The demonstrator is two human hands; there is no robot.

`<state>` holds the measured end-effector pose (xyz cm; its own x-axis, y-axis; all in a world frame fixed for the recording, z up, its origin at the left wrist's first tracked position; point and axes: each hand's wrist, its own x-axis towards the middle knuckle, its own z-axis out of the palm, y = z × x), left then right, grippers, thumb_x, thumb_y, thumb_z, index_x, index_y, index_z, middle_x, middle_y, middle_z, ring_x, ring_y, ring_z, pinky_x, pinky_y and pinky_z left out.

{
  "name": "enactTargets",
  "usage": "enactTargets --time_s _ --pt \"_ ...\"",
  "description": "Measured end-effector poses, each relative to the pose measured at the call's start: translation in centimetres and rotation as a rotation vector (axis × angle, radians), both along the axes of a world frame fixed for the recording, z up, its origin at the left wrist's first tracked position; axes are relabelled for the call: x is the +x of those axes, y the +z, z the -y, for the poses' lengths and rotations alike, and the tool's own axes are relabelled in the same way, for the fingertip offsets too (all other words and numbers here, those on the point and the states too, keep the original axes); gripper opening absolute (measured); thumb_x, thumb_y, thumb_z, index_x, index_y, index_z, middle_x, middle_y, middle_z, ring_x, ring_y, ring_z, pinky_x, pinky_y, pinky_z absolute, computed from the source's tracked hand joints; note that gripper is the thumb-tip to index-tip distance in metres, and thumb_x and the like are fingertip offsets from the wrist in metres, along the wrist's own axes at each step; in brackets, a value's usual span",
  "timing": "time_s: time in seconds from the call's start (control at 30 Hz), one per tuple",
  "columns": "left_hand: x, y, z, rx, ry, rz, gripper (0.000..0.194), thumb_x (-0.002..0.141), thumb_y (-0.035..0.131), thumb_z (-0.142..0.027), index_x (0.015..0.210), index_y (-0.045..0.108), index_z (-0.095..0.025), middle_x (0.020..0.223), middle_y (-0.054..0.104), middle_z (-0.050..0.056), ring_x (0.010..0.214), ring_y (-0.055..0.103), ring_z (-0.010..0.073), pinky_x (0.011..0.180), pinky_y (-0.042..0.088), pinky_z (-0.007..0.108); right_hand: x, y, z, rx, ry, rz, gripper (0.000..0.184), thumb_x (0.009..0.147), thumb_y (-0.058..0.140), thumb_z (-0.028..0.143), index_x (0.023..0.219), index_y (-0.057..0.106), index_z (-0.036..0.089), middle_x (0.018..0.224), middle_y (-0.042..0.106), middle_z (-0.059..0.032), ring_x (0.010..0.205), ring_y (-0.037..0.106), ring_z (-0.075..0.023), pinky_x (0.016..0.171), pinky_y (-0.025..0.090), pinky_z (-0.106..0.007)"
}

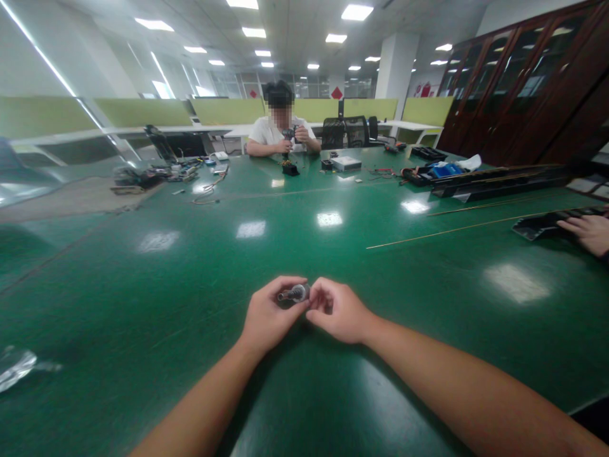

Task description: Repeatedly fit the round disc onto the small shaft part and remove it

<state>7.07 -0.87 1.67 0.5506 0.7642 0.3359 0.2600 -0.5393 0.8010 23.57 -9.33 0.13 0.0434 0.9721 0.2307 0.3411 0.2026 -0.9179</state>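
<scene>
**Both hands closed on one small metal part at the near edge**

The left hand (267, 315) and right hand (337, 311) meet above the green bench (190, 279), near its near edge, fingers curled around a small grey metal part (295, 294) gripped between them. At the far edge a seated person (280, 130) holds a dark tool. At the right edge, another person's hand (590, 231) rests on a black tray (542, 225).

Green table (190, 304); grey-silver metal part (295, 294); white shirt (266, 132) opposite.
</scene>
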Motion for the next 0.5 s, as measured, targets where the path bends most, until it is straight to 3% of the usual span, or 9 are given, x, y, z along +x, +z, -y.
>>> enactTargets --time_s 0.5 --pt "0.09 -0.02 0.03 0.010 0.008 -0.006 0.029 0.075 0.077 -0.030 0.103 0.071 -0.026 0.101 0.073 0.000 0.091 0.069 0.0184 0.087 0.053 0.030 -0.02 -0.15 -0.11 -0.002 0.001 0.014 0.015 0.076 0.064 0.016 0.087 0.054 0.021 0.075 0.061 0.0035 0.060 0.053 -0.0093 0.058 0.044 -0.021"
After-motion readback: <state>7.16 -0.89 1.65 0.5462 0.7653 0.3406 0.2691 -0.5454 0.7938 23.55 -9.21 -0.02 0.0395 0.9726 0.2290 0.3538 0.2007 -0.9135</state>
